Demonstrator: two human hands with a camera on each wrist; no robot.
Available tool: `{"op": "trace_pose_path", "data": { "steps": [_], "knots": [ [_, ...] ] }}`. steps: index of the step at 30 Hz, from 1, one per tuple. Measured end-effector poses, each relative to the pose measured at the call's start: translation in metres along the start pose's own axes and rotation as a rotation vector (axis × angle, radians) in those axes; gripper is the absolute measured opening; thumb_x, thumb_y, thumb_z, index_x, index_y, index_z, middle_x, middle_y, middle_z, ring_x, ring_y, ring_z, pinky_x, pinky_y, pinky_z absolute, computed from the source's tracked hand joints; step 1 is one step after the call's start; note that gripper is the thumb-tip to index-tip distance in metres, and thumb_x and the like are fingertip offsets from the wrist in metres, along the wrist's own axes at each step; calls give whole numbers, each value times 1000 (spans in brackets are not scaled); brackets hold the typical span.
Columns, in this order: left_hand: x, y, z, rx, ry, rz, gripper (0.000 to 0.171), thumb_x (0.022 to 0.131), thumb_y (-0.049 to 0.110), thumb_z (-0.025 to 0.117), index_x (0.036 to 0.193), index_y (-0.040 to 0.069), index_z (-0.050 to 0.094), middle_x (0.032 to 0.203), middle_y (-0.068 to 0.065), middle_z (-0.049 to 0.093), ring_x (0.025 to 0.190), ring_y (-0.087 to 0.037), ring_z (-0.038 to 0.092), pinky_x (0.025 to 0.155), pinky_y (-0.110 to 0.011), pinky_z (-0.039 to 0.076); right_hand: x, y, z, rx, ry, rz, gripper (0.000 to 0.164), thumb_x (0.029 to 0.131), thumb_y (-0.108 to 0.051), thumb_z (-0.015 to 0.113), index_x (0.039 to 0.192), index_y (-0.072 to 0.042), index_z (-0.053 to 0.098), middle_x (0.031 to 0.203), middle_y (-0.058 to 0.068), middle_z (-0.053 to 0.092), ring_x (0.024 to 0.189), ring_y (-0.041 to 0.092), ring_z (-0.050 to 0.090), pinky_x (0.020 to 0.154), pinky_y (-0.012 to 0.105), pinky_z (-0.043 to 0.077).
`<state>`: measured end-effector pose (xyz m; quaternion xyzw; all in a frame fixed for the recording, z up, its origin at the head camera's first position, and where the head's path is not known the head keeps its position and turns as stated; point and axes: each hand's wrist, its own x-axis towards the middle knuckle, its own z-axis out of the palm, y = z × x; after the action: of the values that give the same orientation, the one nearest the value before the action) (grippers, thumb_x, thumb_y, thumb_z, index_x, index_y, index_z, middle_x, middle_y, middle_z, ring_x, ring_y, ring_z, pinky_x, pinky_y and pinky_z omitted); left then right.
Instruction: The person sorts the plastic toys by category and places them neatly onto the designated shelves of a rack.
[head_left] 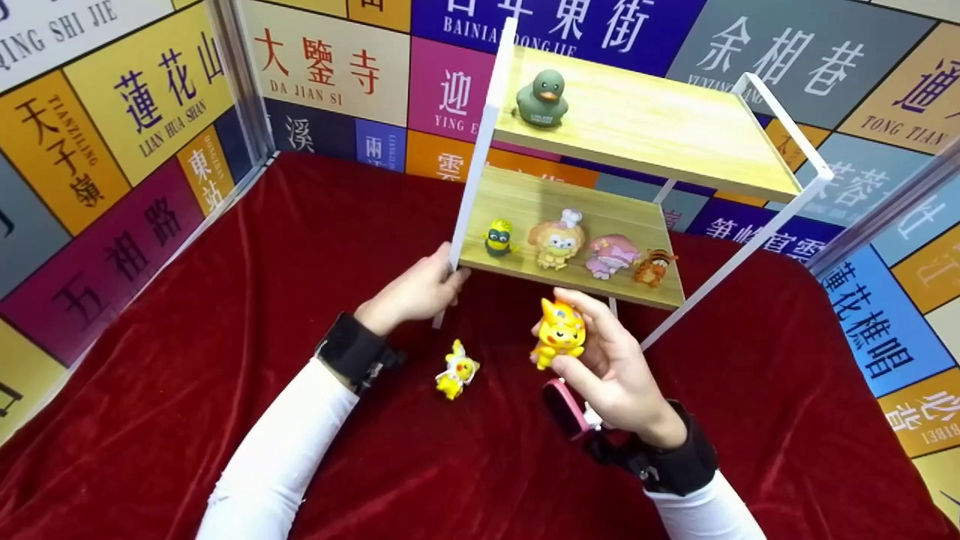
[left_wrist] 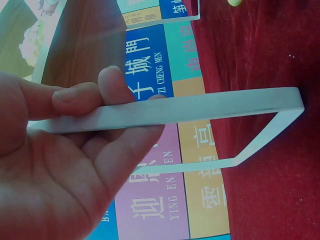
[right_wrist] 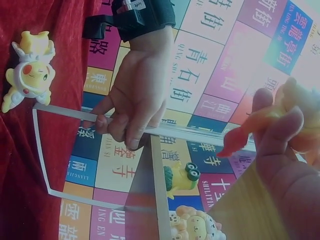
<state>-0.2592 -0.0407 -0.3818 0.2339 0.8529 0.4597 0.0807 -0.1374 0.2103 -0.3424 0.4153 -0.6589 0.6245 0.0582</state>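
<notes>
Figurine (head_left: 561,335), long axis ~vert., face twd head cam, pinched in R hand (head_left: 619,371); L hand (head_left: 414,292) clamped on rack post (left_wrist: 230,105)

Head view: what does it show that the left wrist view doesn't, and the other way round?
Only head: the right hand holding a yellow figure, the green duck on the top shelf, and the tiger figure.

Only left wrist: the lower shelf's underside and the ZI CHENG MEN lettering. A yellow bit at its top edge is unidentifiable.

Both: the left hand holding the white leg, and the red cloth.
</notes>
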Motion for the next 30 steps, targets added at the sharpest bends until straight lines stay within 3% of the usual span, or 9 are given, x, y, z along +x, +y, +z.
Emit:
{"op": "trace_pose_path", "data": {
  "steps": [8,13,17,20,24,27,30],
  "knots": [
    [0,1,0,1,6,-4,32,106,13,45,136,1,41,78,-9,58,67,-16,58,53,-24,46,4,-10,-5,-46,24,-21,55,96,4,60,146,8,37,118,9,65,97,19,70,82,31,61],
    [2,-1,1,3,10,-2,31,106,13,45,134,1,41,78,-9,58,69,-16,58,55,-24,46,20,-32,-15,2,24,-156,52,90,11,61,138,14,39,115,18,67,97,24,70,81,30,61],
    [1,-2,3,3,8,-10,29,106,13,45,133,1,42,76,-7,56,68,-15,57,55,-23,46,37,-56,-25,73,38,-195,52,88,12,64,134,13,40,112,23,67,101,29,69,84,31,60],
    [1,-2,3,7,6,-12,28,106,13,45,132,1,42,76,-6,56,67,-15,57,55,-23,46,52,-72,-33,47,37,-180,53,88,11,67,134,12,40,115,26,66,105,31,68,88,32,59],
    [1,-1,1,5,16,-15,29,106,12,45,133,1,42,77,-7,56,68,-16,57,56,-24,46,76,-91,-47,-87,61,-103,56,86,18,65,136,9,40,122,27,65,102,30,69,84,30,60],
    [1,0,0,4,3,-18,32,106,12,44,136,1,40,80,-8,56,70,-17,58,57,-24,47,93,-102,-59,-174,133,-48,57,83,21,65,135,8,44,122,28,65,100,30,70,82,29,60],
    [0,-1,-2,0,-2,-20,33,106,13,43,137,1,40,82,-8,55,72,-18,59,58,-25,48,112,-108,-72,-239,211,-45,55,82,20,67,132,6,51,119,29,64,98,31,71,82,31,60]
  ]
}}
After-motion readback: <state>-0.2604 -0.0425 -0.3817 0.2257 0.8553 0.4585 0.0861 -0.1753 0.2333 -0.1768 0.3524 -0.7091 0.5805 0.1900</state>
